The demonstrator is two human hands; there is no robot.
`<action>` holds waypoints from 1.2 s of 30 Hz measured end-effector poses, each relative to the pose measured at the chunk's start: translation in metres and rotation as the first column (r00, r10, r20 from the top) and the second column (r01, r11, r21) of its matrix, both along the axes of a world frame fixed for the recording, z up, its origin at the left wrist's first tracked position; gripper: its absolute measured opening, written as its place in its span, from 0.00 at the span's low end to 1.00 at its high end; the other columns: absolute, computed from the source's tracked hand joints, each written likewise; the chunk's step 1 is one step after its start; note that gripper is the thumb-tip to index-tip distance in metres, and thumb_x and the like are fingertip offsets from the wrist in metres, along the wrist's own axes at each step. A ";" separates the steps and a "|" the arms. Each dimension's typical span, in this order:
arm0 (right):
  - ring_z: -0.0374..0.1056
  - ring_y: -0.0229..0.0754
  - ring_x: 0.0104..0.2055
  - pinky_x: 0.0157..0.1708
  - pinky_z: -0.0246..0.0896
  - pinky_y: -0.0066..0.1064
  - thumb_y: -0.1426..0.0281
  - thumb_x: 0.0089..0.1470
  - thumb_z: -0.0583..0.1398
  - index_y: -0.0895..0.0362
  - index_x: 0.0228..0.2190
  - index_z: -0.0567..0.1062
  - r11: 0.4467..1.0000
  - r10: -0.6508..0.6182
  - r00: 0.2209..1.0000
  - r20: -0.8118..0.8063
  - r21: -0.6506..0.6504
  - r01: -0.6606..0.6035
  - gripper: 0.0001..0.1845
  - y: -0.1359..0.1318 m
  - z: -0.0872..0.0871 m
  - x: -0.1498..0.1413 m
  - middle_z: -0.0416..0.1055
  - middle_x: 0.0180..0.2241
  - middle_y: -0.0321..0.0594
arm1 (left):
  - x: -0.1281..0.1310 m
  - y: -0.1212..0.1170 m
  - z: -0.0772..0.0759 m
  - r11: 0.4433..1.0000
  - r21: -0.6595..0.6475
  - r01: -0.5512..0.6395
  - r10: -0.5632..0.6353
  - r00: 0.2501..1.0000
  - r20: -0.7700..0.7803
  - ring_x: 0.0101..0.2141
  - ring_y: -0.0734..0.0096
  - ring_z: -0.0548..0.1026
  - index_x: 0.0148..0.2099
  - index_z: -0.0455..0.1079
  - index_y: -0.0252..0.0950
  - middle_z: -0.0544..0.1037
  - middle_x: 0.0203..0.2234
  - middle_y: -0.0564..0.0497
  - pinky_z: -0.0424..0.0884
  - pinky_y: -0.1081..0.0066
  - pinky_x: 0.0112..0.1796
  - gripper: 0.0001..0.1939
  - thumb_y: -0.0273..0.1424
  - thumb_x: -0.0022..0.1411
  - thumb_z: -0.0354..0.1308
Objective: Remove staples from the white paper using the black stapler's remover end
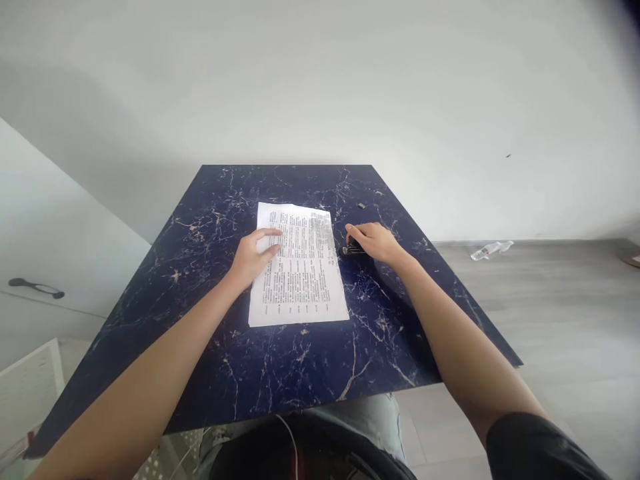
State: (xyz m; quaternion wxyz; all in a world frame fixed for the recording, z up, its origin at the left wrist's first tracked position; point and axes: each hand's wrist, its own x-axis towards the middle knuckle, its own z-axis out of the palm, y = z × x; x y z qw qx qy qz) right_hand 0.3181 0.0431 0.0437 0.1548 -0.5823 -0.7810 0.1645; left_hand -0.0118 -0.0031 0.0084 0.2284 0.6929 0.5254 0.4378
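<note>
White sheets of printed paper (300, 280) lie on the dark blue marbled table (210, 373), their lines of text running sideways to me. On the left part of the paper rests my left hand (255, 257), thumb and fingers apart. My right hand (375, 241) is wrapped over a black stapler (353, 250) just right of the paper. The stapler's front end points left, close to the paper's right edge. My palm hides most of its body.
A small dark object (361, 206) lies on the table beyond my right hand. Behind the table stands a pale wall (300, 80). At left is a white cabinet with a dark handle (36, 288). A crumpled clear plastic wrapper (493, 250) lies on the grey floor at right.
</note>
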 end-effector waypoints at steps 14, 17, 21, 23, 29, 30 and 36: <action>0.71 0.47 0.34 0.34 0.55 0.35 0.52 0.70 0.46 0.53 0.28 0.81 0.992 -0.122 0.991 -0.047 0.023 0.123 0.32 -0.007 -0.001 -0.020 0.77 0.29 0.41 | 0.013 -0.005 0.000 0.999 -0.025 0.025 -0.025 1.000 -0.019 0.55 0.56 0.78 0.51 0.79 0.41 0.82 0.52 0.48 0.67 0.50 0.62 0.14 0.28 0.63 0.64; 0.72 0.49 0.34 0.34 0.57 0.36 0.54 0.70 0.46 0.54 0.29 0.81 0.982 -0.182 0.983 -0.020 0.046 0.183 0.31 -0.008 -0.002 -0.025 0.76 0.27 0.43 | 0.017 -0.009 0.002 0.999 -0.042 0.029 -0.030 0.999 -0.024 0.56 0.56 0.77 0.51 0.79 0.41 0.81 0.53 0.48 0.67 0.49 0.62 0.13 0.29 0.64 0.64; 0.73 0.52 0.38 0.38 0.60 0.37 0.54 0.70 0.46 0.54 0.30 0.82 0.967 -0.240 0.971 -0.006 0.089 0.239 0.31 -0.010 -0.005 -0.030 0.76 0.28 0.45 | 0.021 -0.011 0.003 0.999 -0.039 0.022 -0.023 0.999 -0.030 0.56 0.55 0.77 0.52 0.79 0.41 0.81 0.53 0.48 0.67 0.49 0.62 0.14 0.29 0.64 0.64; 0.73 0.54 0.41 0.39 0.60 0.38 0.53 0.70 0.46 0.54 0.30 0.82 0.963 -0.248 0.969 -0.001 0.103 0.247 0.32 -0.010 -0.007 -0.031 0.77 0.29 0.46 | 0.021 -0.011 0.002 0.999 -0.035 0.023 -0.024 0.999 -0.036 0.55 0.56 0.77 0.51 0.78 0.41 0.81 0.52 0.48 0.68 0.50 0.62 0.14 0.28 0.64 0.64; 0.73 0.55 0.43 0.41 0.60 0.41 0.54 0.70 0.45 0.55 0.29 0.81 0.963 -0.248 0.968 0.038 0.119 0.242 0.32 -0.011 -0.008 -0.035 0.77 0.31 0.48 | 0.025 -0.009 -0.001 0.999 -0.017 0.034 -0.035 0.998 -0.058 0.55 0.57 0.78 0.51 0.78 0.40 0.82 0.51 0.48 0.68 0.51 0.62 0.13 0.27 0.64 0.63; 0.73 0.55 0.42 0.41 0.60 0.41 0.55 0.71 0.45 0.55 0.29 0.81 0.963 -0.250 0.967 0.047 0.120 0.243 0.32 -0.011 -0.008 -0.035 0.77 0.31 0.48 | 0.025 -0.008 -0.001 0.999 -0.014 0.038 -0.039 0.998 -0.058 0.55 0.57 0.78 0.51 0.78 0.40 0.82 0.51 0.48 0.68 0.51 0.62 0.13 0.27 0.64 0.63; 0.73 0.53 0.38 0.39 0.60 0.42 0.56 0.70 0.45 0.55 0.29 0.81 0.960 -0.256 0.961 0.103 0.144 0.240 0.31 -0.012 -0.009 -0.038 0.76 0.30 0.49 | 0.028 -0.008 -0.001 0.999 -0.017 0.045 -0.046 0.998 -0.049 0.54 0.58 0.78 0.50 0.78 0.40 0.82 0.51 0.49 0.68 0.53 0.61 0.13 0.27 0.63 0.64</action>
